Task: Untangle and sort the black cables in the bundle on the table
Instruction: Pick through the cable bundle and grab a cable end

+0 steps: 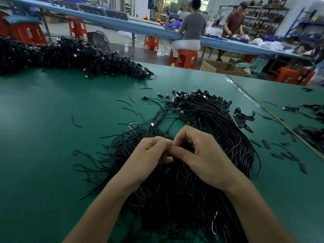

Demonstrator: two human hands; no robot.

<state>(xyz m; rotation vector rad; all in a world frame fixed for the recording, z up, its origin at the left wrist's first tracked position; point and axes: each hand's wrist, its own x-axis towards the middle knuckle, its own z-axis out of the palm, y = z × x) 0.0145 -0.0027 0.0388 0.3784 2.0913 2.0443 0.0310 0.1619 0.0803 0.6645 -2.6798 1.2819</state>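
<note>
1. Head view shows the bundle of thin black sheathed cables (219, 130) lying on the flat green matte surface (52, 128), right in front of the person and spreading from the near edge to mid-table.
2. Its long axis is a curve. The cut tail ends fan out loosely toward the person and to the left. The strands then run away and rightward, packed side by side, before arcing back left.
3. The small black moulded plugs (192, 97) cluster at the far end of that arc, pointing away from the person and slightly left.
4. The bare left hand (150, 155) and bare right hand (201, 153) meet over the middle of the bundle. Both sets of fingers (180, 151) are curled inward, tips touching. They appear to pinch a single strand between them, though the knuckles hide exactly what is held.
5. Holding it there makes sense. The tangle is thickest where the loose tails cross, and a strand freed at that spot could likely be drawn out along the arc toward its plug.
6. Short black wire offcuts (129, 109) lie scattered just left of the plugs.
7. Flat black rectangular strips (284, 156) sit to the right of the bundle, apart from it.
8. A large dark heap of similar black cables (70, 57) waits along the far left edge, well apart.
</note>
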